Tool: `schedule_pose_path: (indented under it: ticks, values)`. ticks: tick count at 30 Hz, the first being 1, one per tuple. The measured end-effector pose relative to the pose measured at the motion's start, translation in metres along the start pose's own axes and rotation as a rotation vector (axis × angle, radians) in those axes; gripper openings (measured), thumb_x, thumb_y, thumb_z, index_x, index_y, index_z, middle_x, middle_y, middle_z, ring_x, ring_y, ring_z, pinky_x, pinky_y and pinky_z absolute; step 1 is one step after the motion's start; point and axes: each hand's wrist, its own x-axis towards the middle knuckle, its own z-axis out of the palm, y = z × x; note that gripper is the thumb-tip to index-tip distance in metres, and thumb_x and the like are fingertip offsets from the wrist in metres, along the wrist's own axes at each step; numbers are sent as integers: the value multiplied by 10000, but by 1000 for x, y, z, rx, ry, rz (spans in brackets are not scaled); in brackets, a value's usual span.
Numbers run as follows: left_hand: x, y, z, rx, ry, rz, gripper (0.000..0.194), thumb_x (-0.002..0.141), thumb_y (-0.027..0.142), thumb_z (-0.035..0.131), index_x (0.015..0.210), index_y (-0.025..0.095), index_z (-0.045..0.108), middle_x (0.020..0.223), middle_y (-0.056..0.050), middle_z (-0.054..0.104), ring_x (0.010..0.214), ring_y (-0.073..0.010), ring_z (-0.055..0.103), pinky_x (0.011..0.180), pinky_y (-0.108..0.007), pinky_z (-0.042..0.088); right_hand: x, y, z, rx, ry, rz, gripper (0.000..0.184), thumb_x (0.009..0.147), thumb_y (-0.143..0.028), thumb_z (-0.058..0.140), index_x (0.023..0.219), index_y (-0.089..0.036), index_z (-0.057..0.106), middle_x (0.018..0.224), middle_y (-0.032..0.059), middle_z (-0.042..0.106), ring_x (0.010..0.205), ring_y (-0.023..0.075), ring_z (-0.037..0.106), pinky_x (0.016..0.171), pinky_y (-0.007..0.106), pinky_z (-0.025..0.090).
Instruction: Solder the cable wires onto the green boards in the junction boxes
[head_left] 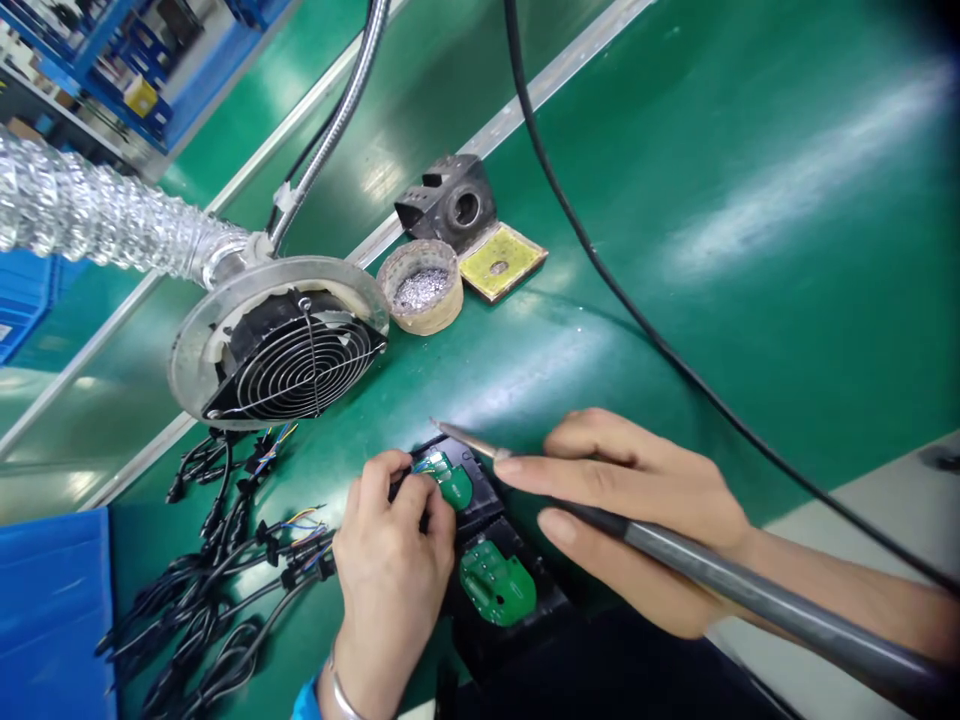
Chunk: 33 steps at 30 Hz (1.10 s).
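My right hand [637, 510] grips a soldering iron [675, 555] like a pen; its metal tip [450, 435] points left, just above a small green circuit board [454, 485]. That board sits in a black jig [487, 560] on the green bench. My left hand [390, 570] is closed, pinching thin coloured wires against the board's left edge. A second green circuit board [496, 588] lies in the jig nearer to me, untouched.
A fume fan [289, 355] on a silver flexible duct [97, 215] stands behind the work. Beside it are a round tin of solder dross [421, 285], an iron stand [450, 205] with a yellow sponge [501, 262]. Black cables with coloured ends [225, 570] lie left. A blue bin [49, 610] sits far left.
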Motion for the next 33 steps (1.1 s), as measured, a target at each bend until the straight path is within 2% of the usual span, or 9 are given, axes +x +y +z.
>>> schedule_pose_path:
  ticks: [4, 11, 23, 26, 31, 33]
  values:
    - [-1, -1, 0, -11, -6, -27, 104, 827, 170, 612, 787, 226, 690, 1069, -19, 663, 813, -150, 662, 599, -237, 456, 0, -1, -2, 127, -57, 30, 359, 792, -65, 514, 1116, -155, 641, 706, 18, 607, 602, 131, 526, 520, 260, 474]
    - [-1, -1, -1, -21, -21, -33, 97, 822, 168, 608, 789, 226, 677, 1075, -12, 662, 750, -131, 650, 569, -228, 441, 0, 4, 6, 197, -171, 32, 310, 775, -48, 496, 1037, -128, 641, 726, 32, 606, 604, 123, 523, 530, 253, 445]
    - [0, 3, 0, 64, -52, -15, 104, 821, 161, 580, 775, 213, 657, 1062, -15, 667, 665, -115, 629, 488, -224, 403, 2, 4, 7, 179, -178, 26, 341, 775, -27, 489, 1057, -149, 636, 772, 40, 638, 621, 127, 535, 553, 252, 467]
    - [1, 3, 0, 69, -62, -17, 105, 824, 163, 576, 767, 208, 651, 1070, -21, 663, 665, -115, 624, 479, -221, 397, -3, 4, 8, 112, -175, -25, 306, 774, -49, 489, 1021, -159, 633, 741, 31, 613, 585, 127, 519, 528, 261, 452]
    - [2, 1, -2, 10, -69, -15, 123, 844, 179, 579, 781, 214, 678, 1058, -20, 661, 661, -108, 614, 488, -210, 403, -15, 8, 14, -86, -216, -215, 264, 768, -109, 516, 993, -185, 631, 623, -20, 538, 510, 131, 446, 489, 280, 421]
    - [3, 1, -3, -2, -69, -19, 121, 845, 180, 588, 787, 219, 688, 1060, -17, 658, 656, -105, 612, 488, -209, 403, -16, 9, 15, -84, -216, -227, 273, 755, -99, 515, 989, -172, 635, 630, -14, 547, 513, 129, 441, 485, 277, 416]
